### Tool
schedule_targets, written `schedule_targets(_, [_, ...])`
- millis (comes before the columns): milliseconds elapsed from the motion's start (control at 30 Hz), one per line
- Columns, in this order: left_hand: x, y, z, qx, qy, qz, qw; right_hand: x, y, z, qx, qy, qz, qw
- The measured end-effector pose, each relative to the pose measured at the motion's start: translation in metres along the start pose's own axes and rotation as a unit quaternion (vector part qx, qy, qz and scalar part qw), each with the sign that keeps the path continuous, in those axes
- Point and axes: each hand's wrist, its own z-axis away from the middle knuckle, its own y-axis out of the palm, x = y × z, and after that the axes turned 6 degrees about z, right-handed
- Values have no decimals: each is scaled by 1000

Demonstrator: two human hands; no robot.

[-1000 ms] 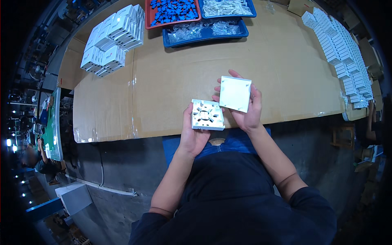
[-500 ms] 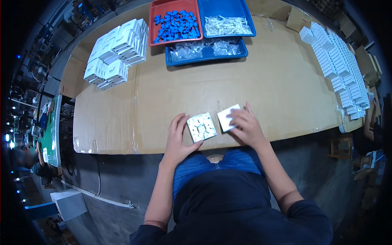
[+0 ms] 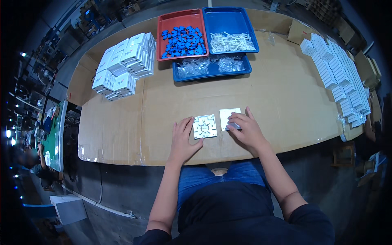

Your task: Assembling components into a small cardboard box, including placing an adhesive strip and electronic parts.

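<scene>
A white square box base (image 3: 205,126) lies on the brown work table, its inside with moulded ring-shaped ribs facing up. My left hand (image 3: 184,139) holds it by the left side, fingers at the left edge and thumb at the near edge. Just right of it is a flat white square cover (image 3: 225,117), its plain face up with small dots. My right hand (image 3: 245,128) has its fingers curled over the cover's right part, hiding that side; the index finger is raised.
At the far side stand a red tray (image 3: 161,26) of blue parts, a blue tray (image 3: 226,20) of white sticks, and a lower blue tray (image 3: 204,77) of clear bags. White boxes (image 3: 124,61) are stacked left, more white boxes (image 3: 339,77) right. A person (image 3: 41,165) sits at a green table.
The box base has turned to lie nearly square to me. The cover has also straightened, my right fingers still over it. The view has tilted, so the trays appear lower.
</scene>
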Motion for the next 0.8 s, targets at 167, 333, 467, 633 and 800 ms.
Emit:
schedule_targets(167, [-1,4,-2,-22,20,12,999,-2,-14,-57,-43,-20,47,998])
schedule_targets(333, [1,2,1,-64,19,5,998,-5,-16,-169,-67,42,72,994])
schedule_targets(467, [5,5,2,-67,22,16,997,-35,20,-245,-47,-36,188,980])
schedule_targets(633, [6,8,1,-77,24,38,996,-51,48,-287,-11,-84,245,966])
schedule_targets(800, [6,7,2,-81,32,50,995,-56,43,-291,-27,-55,255,965])
